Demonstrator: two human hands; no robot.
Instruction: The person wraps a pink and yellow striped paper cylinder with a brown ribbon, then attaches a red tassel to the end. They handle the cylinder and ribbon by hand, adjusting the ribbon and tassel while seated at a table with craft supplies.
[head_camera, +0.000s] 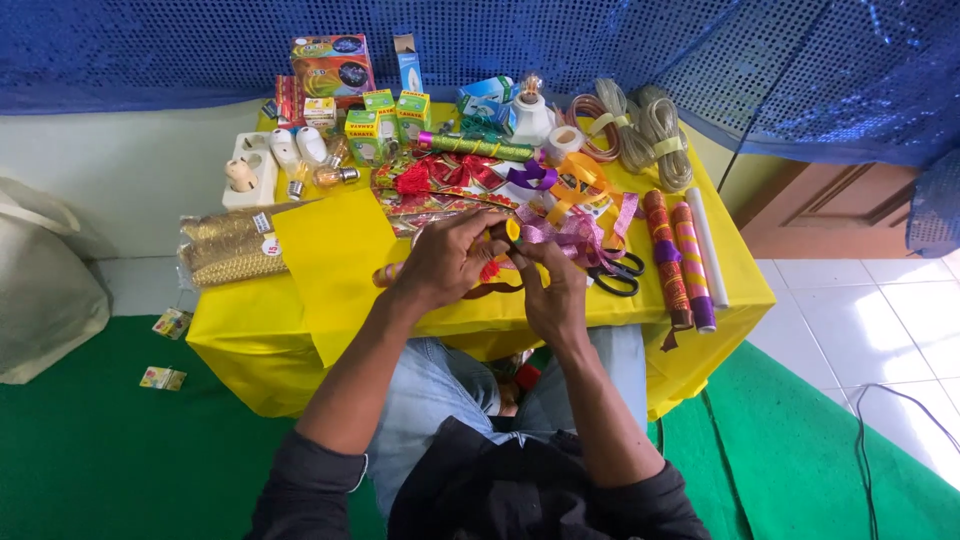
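Both hands are meeting over the yellow bench (250, 340): the left hand (445, 262) is gripping a small yellow roll (511, 230), the right hand (553, 290) is pinching pink ribbon (560, 232) beside it, black scissors (615, 275) just right.

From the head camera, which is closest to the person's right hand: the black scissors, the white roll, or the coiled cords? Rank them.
Measured from the right hand:
1. Black scissors, just to its right.
2. White roll, near the table's right edge.
3. Coiled cords, at the far back right.

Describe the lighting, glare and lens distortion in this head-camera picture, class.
Head view: even daylight, soft shadows; glare whitens the floor tiles; wide-angle lens bows the yellow table edges; left hand and right hand are reasonably sharp; small boxes at the back look softer.
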